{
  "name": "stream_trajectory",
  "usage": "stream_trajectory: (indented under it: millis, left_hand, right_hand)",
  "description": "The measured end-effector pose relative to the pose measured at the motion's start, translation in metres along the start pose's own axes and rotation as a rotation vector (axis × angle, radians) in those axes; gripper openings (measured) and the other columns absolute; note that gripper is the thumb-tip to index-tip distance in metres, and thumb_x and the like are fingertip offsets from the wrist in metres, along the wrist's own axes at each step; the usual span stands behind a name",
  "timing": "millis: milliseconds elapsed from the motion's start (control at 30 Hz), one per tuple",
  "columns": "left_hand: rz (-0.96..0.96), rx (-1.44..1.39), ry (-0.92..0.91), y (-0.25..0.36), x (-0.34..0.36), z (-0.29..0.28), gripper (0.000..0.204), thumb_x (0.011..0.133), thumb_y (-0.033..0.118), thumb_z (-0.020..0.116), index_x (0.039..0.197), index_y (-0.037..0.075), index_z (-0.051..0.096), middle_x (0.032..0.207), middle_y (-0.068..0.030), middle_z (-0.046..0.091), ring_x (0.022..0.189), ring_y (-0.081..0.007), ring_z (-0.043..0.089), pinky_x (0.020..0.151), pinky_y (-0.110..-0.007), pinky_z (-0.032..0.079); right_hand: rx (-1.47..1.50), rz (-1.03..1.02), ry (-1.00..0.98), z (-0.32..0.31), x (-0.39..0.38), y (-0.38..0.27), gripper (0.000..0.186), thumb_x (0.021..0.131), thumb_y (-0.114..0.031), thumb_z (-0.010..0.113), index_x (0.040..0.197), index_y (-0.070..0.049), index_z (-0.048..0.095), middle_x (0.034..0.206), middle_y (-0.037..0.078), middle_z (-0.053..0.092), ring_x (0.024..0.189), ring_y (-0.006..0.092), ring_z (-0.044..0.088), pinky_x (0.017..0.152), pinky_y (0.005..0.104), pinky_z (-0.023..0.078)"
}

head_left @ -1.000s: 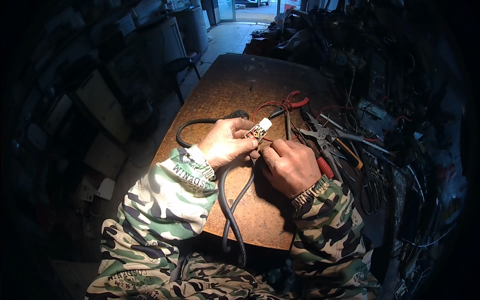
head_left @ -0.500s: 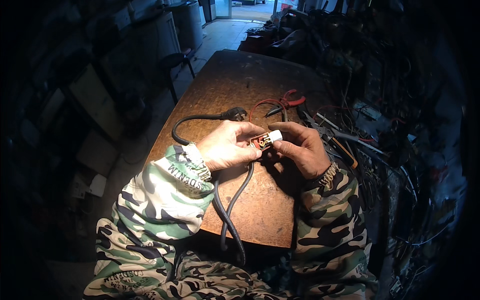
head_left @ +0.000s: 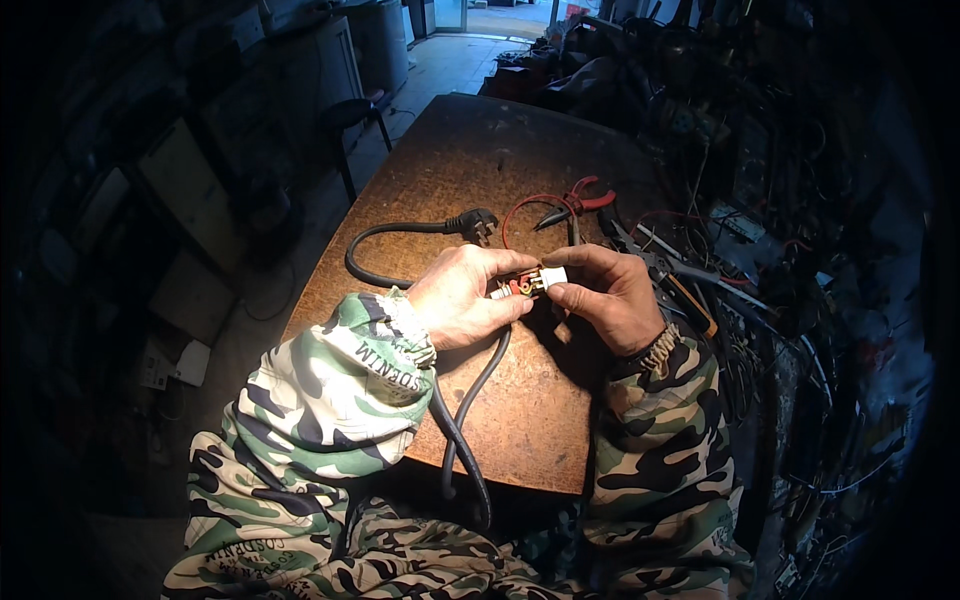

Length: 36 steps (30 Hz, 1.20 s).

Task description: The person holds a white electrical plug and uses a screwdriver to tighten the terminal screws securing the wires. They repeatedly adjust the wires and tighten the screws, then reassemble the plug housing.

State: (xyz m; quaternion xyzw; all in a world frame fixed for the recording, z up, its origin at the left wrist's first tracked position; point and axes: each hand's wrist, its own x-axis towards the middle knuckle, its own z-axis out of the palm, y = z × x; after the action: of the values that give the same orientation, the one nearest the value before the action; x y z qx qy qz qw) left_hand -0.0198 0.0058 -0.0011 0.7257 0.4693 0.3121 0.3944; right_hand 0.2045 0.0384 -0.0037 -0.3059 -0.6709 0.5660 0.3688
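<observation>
My left hand and my right hand meet over the brown wooden table, both pinching a small white electrical part with red and brass bits. A thick black power cable runs from under my left hand toward my lap. It loops left across the table and ends in a black plug lying just beyond my left hand. A thin red wire curves on the table beyond the part.
Red-handled pliers lie beyond my hands, with more pliers and tools along the right edge. Tangled wires and clutter fill the right side. A dark stool and cabinets stand at the left, across the floor.
Both hands have lifted the small part slightly and brought it closer together between the fingertips. My right hand has shifted from resting on the table to gripping the part's right end.
</observation>
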Motion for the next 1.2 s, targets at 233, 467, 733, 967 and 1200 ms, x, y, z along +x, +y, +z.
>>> stream_trajectory:
  millis: [233, 467, 733, 967, 1200]
  left_hand:
    - [0.005, 0.003, -0.031, 0.001, -0.001, -0.003, 0.048, 0.089, 0.016, 0.073, 0.129, -0.007, 0.06, 0.105, -0.0132, 0.072, 0.093, -0.0156, 0.068, 0.084, -0.03, 0.055]
    - [-0.058, 0.078, -0.044, 0.009, -0.001, -0.004, 0.046, 0.089, 0.016, 0.071, 0.128, -0.007, 0.06, 0.104, -0.0138, 0.072, 0.095, -0.0166, 0.067, 0.085, -0.03, 0.054]
    - [0.016, 0.097, -0.064, 0.006, -0.001, -0.003, 0.047, 0.086, 0.021, 0.073, 0.125, -0.004, 0.062, 0.096, -0.0147, 0.072, 0.089, -0.0192, 0.069, 0.081, -0.033, 0.055]
    - [-0.02, 0.104, -0.146, 0.008, -0.001, -0.005, 0.039, 0.091, 0.029, 0.062, 0.119, 0.002, 0.066, 0.089, -0.0179, 0.072, 0.084, -0.0297, 0.071, 0.077, -0.04, 0.054]
    - [-0.021, 0.07, -0.224, 0.015, 0.001, -0.01, 0.04, 0.096, 0.033, 0.055, 0.115, 0.0, 0.065, 0.086, -0.0173, 0.069, 0.081, -0.0284, 0.066, 0.075, -0.041, 0.05]
  right_hand:
    - [0.042, -0.034, -0.038, -0.003, 0.001, 0.003, 0.03, 0.088, -0.003, 0.072, 0.116, 0.005, 0.066, 0.093, 0.011, 0.073, 0.076, 0.0112, 0.067, 0.065, 0.0233, 0.055]
    - [-0.032, -0.035, -0.022, 0.001, -0.001, -0.005, 0.03, 0.088, -0.005, 0.073, 0.115, 0.006, 0.066, 0.093, 0.012, 0.072, 0.078, 0.0123, 0.067, 0.07, 0.0247, 0.055]
    - [0.225, 0.095, 0.05, 0.003, 0.0, 0.0, 0.034, 0.092, -0.012, 0.071, 0.117, 0.01, 0.062, 0.092, 0.014, 0.07, 0.071, 0.0141, 0.066, 0.059, 0.0238, 0.053]
    - [0.262, 0.148, 0.061, 0.006, 0.001, 0.007, 0.031, 0.095, -0.017, 0.068, 0.113, 0.008, 0.063, 0.089, 0.011, 0.069, 0.069, 0.0118, 0.065, 0.055, 0.0209, 0.051]
    - [0.269, 0.089, 0.081, 0.005, 0.003, 0.014, 0.029, 0.097, -0.021, 0.067, 0.108, 0.005, 0.065, 0.087, 0.008, 0.068, 0.069, 0.0105, 0.064, 0.058, 0.0207, 0.05]
